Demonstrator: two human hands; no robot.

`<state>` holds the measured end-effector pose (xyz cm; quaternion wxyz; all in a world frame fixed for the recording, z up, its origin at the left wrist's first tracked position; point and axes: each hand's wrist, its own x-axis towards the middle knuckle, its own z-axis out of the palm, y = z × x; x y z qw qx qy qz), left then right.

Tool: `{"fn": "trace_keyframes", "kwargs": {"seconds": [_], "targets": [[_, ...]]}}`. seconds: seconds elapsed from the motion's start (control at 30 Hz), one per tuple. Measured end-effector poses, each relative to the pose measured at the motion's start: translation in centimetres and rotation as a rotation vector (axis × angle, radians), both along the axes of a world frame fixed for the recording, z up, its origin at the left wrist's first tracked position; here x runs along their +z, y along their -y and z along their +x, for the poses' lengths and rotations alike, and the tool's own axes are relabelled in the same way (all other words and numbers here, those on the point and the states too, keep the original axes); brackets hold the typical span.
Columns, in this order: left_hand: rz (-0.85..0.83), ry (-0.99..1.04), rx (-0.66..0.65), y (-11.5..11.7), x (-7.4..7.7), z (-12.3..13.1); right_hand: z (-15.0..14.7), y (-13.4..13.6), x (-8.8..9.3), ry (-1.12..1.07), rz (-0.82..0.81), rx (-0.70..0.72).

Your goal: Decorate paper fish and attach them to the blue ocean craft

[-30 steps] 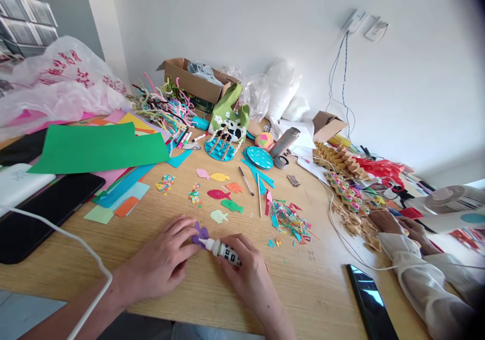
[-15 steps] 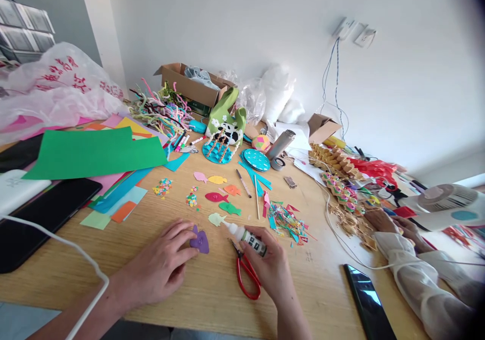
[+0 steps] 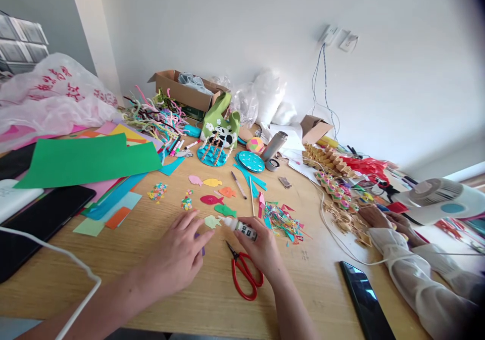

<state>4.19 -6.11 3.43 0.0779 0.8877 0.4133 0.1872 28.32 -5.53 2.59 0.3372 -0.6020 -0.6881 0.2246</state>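
Note:
My right hand (image 3: 263, 246) is wrapped round a small white glue bottle (image 3: 242, 230), tilted with its nozzle toward the left. The nozzle tip is at the tail of a pale green paper fish (image 3: 211, 222); I cannot tell if they touch. My left hand (image 3: 178, 254) lies with fingers stretched over a purple paper piece (image 3: 203, 251), which it mostly hides. Red-handled scissors (image 3: 244, 282) lie beside my right hand. Beyond are a green fish (image 3: 225, 210), a crimson fish (image 3: 211, 199), an orange fish (image 3: 227, 192), a yellow one (image 3: 212, 182) and a pink one (image 3: 195, 180).
Piles of confetti (image 3: 157, 192) and paper scraps (image 3: 282, 220) lie on the table. Coloured sheets (image 3: 91, 160) and a black tablet-like device (image 3: 45, 229) are left. Right are a phone (image 3: 366, 297), a white cable (image 3: 341, 249), a fan (image 3: 435, 201) and another person's hands (image 3: 375, 216).
My left hand has moved over the purple piece, which showed plainly before. The glue bottle's nozzle has come to the pale green fish's tail. The whole view has shifted slightly.

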Motion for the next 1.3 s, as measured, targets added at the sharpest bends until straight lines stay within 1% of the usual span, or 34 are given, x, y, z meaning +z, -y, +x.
{"fn": "trace_keyframes", "kwargs": {"seconds": [0.13,0.23,0.37,0.53,0.67,0.87,1.07,1.1,1.17,1.23,1.3], "targets": [[0.020,-0.067,0.026,-0.8,-0.6,1.8,-0.6,-0.2,-0.6,0.027,0.016,0.036],[0.016,-0.094,0.041,-1.1,-1.3,2.4,-0.7,-0.2,-0.7,0.039,0.002,0.064],[-0.005,-0.104,0.049,-1.3,-1.8,2.4,-1.1,-0.2,-0.7,0.023,0.000,0.086],[-0.003,-0.118,0.050,-1.3,-2.0,2.3,-1.6,-0.4,-0.9,0.056,-0.002,0.092],[-0.001,-0.111,0.047,-1.3,-2.2,2.2,-1.4,-0.1,-0.8,0.045,0.000,0.120],[-0.003,-0.130,0.052,-1.2,-2.3,2.2,-0.9,0.0,-0.5,0.035,-0.030,0.066],[0.000,-0.104,0.047,-1.3,-2.7,2.1,-1.2,-0.1,-0.3,0.006,-0.025,0.091],[-0.001,-0.097,0.045,-1.4,-2.8,2.0,-0.9,-0.1,-0.1,-0.020,-0.034,0.079],[0.002,-0.082,0.043,-1.5,-3.0,2.0,0.2,-0.1,0.5,-0.101,-0.051,0.014],[0.018,-0.067,0.043,-1.6,-3.3,1.9,1.9,-0.1,1.4,-0.220,-0.046,-0.092],[0.049,-0.051,0.045,-1.7,-3.7,1.8,3.5,-0.4,2.4,-0.381,0.004,-0.194]]}}
